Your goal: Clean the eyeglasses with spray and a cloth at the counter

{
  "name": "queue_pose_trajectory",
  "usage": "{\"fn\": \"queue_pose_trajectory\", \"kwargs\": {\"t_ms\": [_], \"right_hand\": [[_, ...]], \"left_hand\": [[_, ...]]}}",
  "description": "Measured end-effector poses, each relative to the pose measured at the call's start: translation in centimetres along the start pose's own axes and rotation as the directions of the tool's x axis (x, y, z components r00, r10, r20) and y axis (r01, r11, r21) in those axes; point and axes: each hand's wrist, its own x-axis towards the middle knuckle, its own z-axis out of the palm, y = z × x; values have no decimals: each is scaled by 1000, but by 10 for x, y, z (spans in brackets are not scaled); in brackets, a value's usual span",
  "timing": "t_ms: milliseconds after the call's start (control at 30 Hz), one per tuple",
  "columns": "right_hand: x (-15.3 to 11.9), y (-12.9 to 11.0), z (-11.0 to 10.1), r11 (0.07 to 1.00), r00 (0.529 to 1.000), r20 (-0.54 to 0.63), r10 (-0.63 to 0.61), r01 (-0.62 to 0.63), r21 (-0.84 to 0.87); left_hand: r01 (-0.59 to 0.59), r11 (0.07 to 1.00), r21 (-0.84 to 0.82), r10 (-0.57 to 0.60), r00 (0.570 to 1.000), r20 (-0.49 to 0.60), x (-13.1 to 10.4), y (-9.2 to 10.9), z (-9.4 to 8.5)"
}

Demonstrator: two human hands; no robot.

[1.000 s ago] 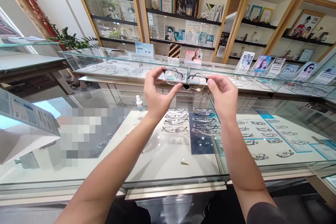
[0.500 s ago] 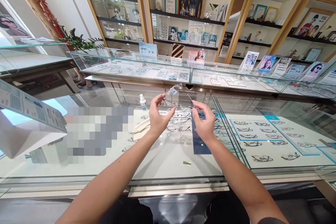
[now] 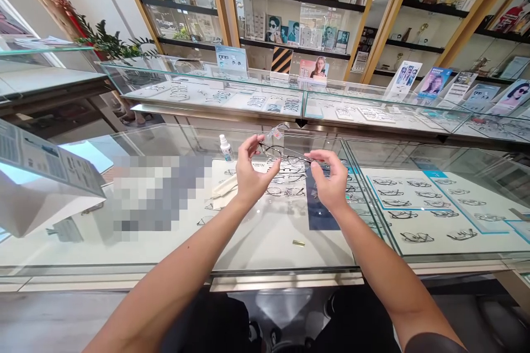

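Above the glass counter, a pair of eyeglasses (image 3: 272, 149) with a thin dark frame is held between my two hands. My left hand (image 3: 253, 174) pinches the frame at its left side, thumb below and fingers above. At the other end, my right hand (image 3: 330, 179) grips the frame and a temple arm between thumb and fingers. A small clear tag or label (image 3: 276, 134) shows by the far temple. A white spray bottle (image 3: 226, 149) stands just beyond my left hand. Below that hand lies a folded cream cloth (image 3: 224, 190).
Rows of eyeglasses (image 3: 285, 191) lie inside the glass display counter (image 3: 265, 256) under my hands. More frames (image 3: 416, 237) are in the section to the right. A small gold strip (image 3: 298, 243) sits near the front. A folded sign (image 3: 45, 176) stands at left.
The eyeglasses have turned, so the left lens rim now faces me more. My right hand has moved slightly right and its fingers lie more level. The view has tipped downward.
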Motion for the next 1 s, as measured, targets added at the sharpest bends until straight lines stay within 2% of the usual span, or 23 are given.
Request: {"fn": "queue_pose_trajectory", "kwargs": {"t_ms": [67, 267, 433, 700, 1000], "right_hand": [[3, -1, -2, 997, 999, 39, -5, 8, -71], [3, -4, 0, 939, 976, 201, -87, 147, -309], [1, 2, 2, 930, 965, 260, -41, 132, -344], [9, 6, -3, 978, 941, 333, 58, 12, -207], [13, 12, -5, 988, 898, 414, 148, -114, -106]], "left_hand": [[-47, 997, 56, 45, 998, 32, 0, 1, -1], [-228, 958, 173, 200, 966, 164, 2, 7, -4], [-357, 920, 159, 323, 923, 208, 3, 15, -5], [-221, 974, 45, 200, 937, 286, 5, 19, -7], [-79, 995, -66, 97, 937, 336, 4, 19, -8]]}}
